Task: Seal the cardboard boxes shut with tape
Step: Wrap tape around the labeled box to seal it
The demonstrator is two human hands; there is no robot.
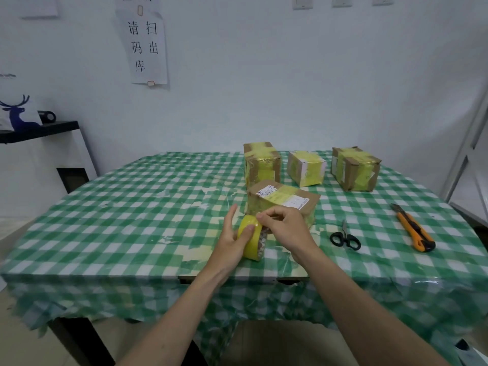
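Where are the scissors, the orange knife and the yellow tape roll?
scissors (345,238): head view, on the pivot above the black handles.
orange knife (413,228): head view, middle of its orange body.
yellow tape roll (250,240): head view, on its outer yellow band.

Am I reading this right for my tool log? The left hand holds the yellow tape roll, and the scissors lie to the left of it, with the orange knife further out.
Not quite. In the head view the scissors lie to the right of the yellow tape roll, not left. The left hand does hold the roll, and the orange knife lies further right.
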